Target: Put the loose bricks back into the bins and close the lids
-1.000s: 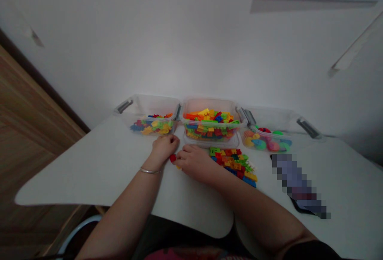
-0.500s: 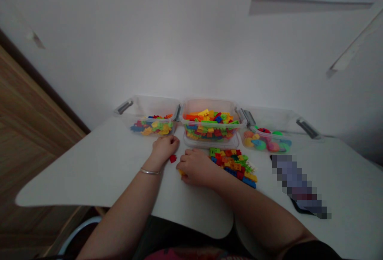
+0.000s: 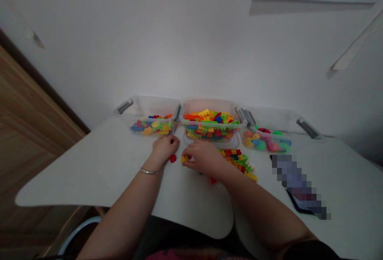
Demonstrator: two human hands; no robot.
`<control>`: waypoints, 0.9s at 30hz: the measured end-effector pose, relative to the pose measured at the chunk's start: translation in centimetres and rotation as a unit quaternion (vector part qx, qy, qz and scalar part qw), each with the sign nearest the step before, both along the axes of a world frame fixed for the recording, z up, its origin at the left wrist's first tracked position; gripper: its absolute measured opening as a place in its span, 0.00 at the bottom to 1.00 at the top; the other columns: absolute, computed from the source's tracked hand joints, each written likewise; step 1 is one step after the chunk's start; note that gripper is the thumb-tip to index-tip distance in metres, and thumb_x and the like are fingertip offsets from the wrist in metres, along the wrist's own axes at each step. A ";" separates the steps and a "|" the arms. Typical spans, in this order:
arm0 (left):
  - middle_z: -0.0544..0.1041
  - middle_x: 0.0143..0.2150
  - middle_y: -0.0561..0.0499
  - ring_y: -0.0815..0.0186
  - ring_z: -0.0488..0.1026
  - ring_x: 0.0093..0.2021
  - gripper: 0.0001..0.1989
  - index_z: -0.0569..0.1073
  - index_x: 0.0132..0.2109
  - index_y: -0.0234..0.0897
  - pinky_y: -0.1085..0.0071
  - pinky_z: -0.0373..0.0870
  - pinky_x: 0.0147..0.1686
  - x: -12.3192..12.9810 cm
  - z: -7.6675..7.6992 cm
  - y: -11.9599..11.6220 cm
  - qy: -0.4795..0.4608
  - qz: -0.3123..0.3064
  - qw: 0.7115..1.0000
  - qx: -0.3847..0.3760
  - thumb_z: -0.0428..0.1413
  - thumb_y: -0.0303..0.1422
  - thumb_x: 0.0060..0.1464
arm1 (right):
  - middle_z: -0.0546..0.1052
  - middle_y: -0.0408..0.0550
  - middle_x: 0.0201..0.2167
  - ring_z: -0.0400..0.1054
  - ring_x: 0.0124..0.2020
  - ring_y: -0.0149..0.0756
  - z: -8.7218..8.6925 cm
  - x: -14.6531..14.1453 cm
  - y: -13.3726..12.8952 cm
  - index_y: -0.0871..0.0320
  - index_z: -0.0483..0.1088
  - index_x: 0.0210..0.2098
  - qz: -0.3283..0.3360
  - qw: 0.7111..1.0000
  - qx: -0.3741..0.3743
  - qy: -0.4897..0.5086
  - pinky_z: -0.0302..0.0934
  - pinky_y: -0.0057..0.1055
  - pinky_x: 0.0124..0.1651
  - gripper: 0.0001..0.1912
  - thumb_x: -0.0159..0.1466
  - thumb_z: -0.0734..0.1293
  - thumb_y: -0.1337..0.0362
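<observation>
My right hand pinches a yellow building block between thumb and fingers, just over the white table. My left hand rests on the table in front of the left box, fingers curled closed; whatever is inside them is hidden. A red building block lies on the table right beside my left hand, between both hands. Partly behind my right hand and forearm spreads a flat group of coloured blocks. Another red piece shows just below my right wrist.
Along the wall stand a clear left box with blocks, a fuller middle box on a lid, and a right box with rounded coloured toys. A phone, its screen blurred out, lies at the right. The table's edge is near my body.
My right hand has moved up and slightly right, away from me, with the yellow block now visible in its fingertips. A red piece has come into sight below the wrist. My left hand stays put.
</observation>
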State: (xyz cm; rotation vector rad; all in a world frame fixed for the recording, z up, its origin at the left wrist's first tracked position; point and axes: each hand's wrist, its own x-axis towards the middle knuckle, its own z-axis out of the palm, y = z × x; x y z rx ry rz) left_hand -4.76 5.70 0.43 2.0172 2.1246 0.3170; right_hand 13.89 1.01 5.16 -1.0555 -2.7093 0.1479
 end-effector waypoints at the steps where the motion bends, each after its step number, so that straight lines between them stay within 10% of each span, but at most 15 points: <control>1: 0.82 0.48 0.46 0.55 0.76 0.50 0.18 0.80 0.46 0.43 0.64 0.69 0.45 0.0 0.0 0.0 0.002 -0.002 1.000 0.000 0.47 0.41 0.62 | 0.81 0.47 0.36 0.72 0.40 0.39 0.6 0.6 0.2 0.56 0.79 0.39 -0.019 0.999 -0.001 0.049 0.61 0.33 0.42 0.08 0.62 0.71 0.60; 7: 0.82 0.47 0.46 0.54 0.76 0.50 0.18 0.80 0.46 0.43 0.64 0.69 0.46 0.0 0.0 0.1 0.004 0.002 1.000 -0.007 0.48 0.41 0.62 | 0.76 0.42 0.27 0.67 0.30 0.34 3.0 4.5 1.5 0.56 0.77 0.38 -0.166 0.919 0.110 0.341 0.60 0.32 0.36 0.08 0.61 0.72 0.60; 12: 0.82 0.48 0.47 0.55 0.76 0.51 0.18 0.80 0.46 0.43 0.65 0.69 0.46 0.0 0.0 0.0 0.001 -0.002 1.000 -0.003 0.48 0.41 0.62 | 0.77 0.47 0.33 0.68 0.38 0.41 2.5 6.6 3.2 0.55 0.77 0.39 -0.248 0.861 0.265 0.356 0.61 0.41 0.48 0.09 0.63 0.69 0.58; 27: 0.82 0.48 0.45 0.54 0.76 0.51 0.17 0.80 0.47 0.42 0.63 0.69 0.47 0.0 -0.2 0.1 -0.013 0.000 1.000 0.002 0.49 0.40 0.62 | 0.76 0.52 0.49 0.63 0.53 0.49 0.6 7.7 5.6 0.52 0.79 0.43 -0.330 0.861 0.274 0.273 0.43 0.61 0.64 0.14 0.64 0.67 0.53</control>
